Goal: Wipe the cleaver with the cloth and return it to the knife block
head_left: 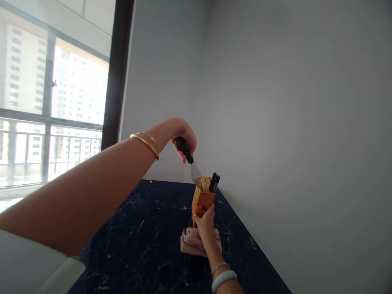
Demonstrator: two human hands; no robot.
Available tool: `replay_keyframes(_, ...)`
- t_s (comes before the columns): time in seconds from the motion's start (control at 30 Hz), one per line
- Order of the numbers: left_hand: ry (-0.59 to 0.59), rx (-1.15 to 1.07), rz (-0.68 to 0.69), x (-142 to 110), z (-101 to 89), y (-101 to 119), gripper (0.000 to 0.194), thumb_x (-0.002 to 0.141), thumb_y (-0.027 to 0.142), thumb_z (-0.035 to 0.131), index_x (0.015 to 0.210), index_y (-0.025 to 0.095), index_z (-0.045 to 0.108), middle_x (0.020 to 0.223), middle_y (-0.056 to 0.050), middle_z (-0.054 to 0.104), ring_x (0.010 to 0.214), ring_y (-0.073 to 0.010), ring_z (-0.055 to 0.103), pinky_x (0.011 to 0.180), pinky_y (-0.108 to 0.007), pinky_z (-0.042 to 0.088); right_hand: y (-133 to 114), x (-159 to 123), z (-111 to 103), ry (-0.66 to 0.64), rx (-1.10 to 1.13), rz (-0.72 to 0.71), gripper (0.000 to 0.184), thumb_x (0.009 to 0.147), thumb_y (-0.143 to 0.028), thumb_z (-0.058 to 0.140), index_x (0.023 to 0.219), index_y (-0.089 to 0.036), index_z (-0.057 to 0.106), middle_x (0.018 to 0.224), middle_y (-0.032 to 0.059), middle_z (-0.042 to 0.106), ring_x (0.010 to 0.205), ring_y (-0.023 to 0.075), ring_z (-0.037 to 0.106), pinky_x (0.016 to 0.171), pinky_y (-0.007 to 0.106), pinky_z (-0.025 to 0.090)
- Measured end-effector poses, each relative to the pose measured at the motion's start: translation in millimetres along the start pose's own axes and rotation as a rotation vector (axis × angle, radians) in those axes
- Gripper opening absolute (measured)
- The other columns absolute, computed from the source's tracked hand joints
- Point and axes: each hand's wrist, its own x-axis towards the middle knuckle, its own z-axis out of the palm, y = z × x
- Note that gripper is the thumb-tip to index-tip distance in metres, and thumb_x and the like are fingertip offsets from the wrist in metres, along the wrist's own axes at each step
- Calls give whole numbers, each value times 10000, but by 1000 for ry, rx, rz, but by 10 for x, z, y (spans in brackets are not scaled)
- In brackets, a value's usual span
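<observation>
Dark marbled bench [147, 245], navy with pale veining, running toward a corner of plain grey walls [290, 122]; large window [52, 110] with railing and tower blocks beyond, on the left-hand side.

Item 1, nearest: right hand [205, 223], wrist carrying a pale bangle and a thin chain. Fingers wrapped around the lower front of the knife block, clamped on the wood, holding it upright.

Item 2, under and just behind those fingers: folded cloth [196, 244], pinkish-white, flat on the bench, touching the base of the block or nearly so; the exact contact is hidden by the hand.

Item 3: knife block [202, 199], light wood, slotted top, standing on the bench near the right wall. Two black handles [214, 182] already seated in slots on the side away from the left-hand fingers.

Item 4, above the block: knife [190, 159], black handle, short broad blade, tip pointing down at the slotted top; whether the tip has entered a slot cannot be told.

Item 5: left hand [183, 139], gold bangles at the wrist, fingers closed tight around the knife handle, arm reaching across from the window side.

Handling note, as a judgement: the blade wants to sit in line with the slot's angle, edge away from the steadying fingers, which are best kept low on the block, clear of the top; travel slow and straight, no twisting.
</observation>
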Motion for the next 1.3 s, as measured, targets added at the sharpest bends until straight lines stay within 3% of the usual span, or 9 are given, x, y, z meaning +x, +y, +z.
replay_keyframes(0.17,133,274,-83,165,-174,302,21,588,203,703,582,205,683,625,-55,673,687,-250,641,611,-341,533,-18,-7,-16,-7,-22,8,836,667,-284,623,1334,-22,194,1128,211,507,956,300,579,739,302,449)
replay_keyframes(0.37,211,521,-142,342,-228,661,124,523,247,769,578,176,683,628,-54,646,755,-304,612,690,-460,482,-7,-19,-10,-9,-39,6,831,688,-299,613,1346,-45,175,1137,201,507,964,290,575,740,298,457)
replay_keyframes(0.6,273,660,-120,551,-174,726,210,532,340,775,643,179,700,707,-40,654,786,-270,605,721,-430,475,22,-1,32,-19,-61,19,863,677,-303,632,1354,-39,165,1141,200,504,983,289,564,755,296,459)
replay_keyframes(0.7,397,666,-59,626,-208,720,278,523,397,776,660,167,704,751,-61,662,830,-292,598,751,-437,461,32,8,53,-14,-70,19,870,677,-295,632,1355,-24,160,1157,214,491,1005,292,551,768,299,453)
replay_keyframes(0.83,636,664,99,745,-212,753,256,575,334,756,778,186,703,876,-77,668,963,-331,553,826,-452,402,30,17,60,-12,-80,22,872,665,-277,641,1350,-9,173,1147,221,497,1009,298,549,770,305,451)
replay_keyframes(1.0,756,659,233,1015,-1,717,234,688,281,683,915,224,667,1004,-82,645,1062,-293,509,865,-389,376,10,5,35,-6,-87,22,858,665,-290,637,1344,-4,196,1141,221,500,999,306,554,765,318,453)
replay_keyframes(1.17,755,654,268,1312,270,546,292,830,323,540,1076,165,548,1092,-72,572,968,-207,555,819,-403,448,-5,-9,19,-3,-91,16,849,673,-296,620,1346,-10,189,1117,214,515,957,303,571,749,325,459)
replay_keyframes(1.3,737,637,289,1471,468,483,305,853,311,508,1120,165,502,1124,-65,536,943,-188,556,789,-391,475,1,-7,27,-1,-98,13,844,674,-293,617,1341,2,194,1118,227,511,963,310,566,738,331,463)
